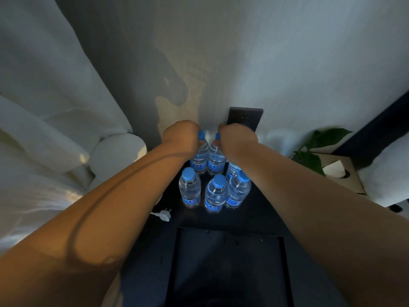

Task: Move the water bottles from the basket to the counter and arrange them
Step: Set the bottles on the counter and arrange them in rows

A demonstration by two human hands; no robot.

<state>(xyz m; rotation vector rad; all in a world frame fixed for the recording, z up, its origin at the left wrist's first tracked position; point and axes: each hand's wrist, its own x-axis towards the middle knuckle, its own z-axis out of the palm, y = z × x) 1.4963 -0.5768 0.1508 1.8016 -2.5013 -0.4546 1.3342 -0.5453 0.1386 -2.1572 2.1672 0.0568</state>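
Bottles of water with blue caps and blue labels stand in a tight cluster on the dark counter (261, 209), close to the wall. Two form the back row, side by side and almost touching: the left back bottle (199, 159) and the right back bottle (215, 161). The left hand (181, 134) curls over the neck of the first, whose cap peeks out beside the knuckles. The right hand (238, 138) grips the top of the second in the same way. Both sets of fingers are turned away from the camera, so how they wrap the caps is hidden, and whether these two bottles rest on the counter or hang just above it cannot be told.

In front stand the front left bottle (190, 189), the front middle bottle (216, 194) and the front right bottle (238, 191), all upright. A sixth bottle (232, 169) behind them is mostly covered by the right forearm.

Nearer the camera sits what looks like the basket (228, 258), a dark rectangle too dim inside to make out and cut off by the bottom edge. A white plug (162, 214) lies at the counter's left edge. A dark wall plate (245, 117) is partly hidden behind the right hand. To the right are green leaves (318, 147) and a tissue box (338, 171); to the left, a pale curtain (44, 96) and a rounded white object (117, 156), hard to identify
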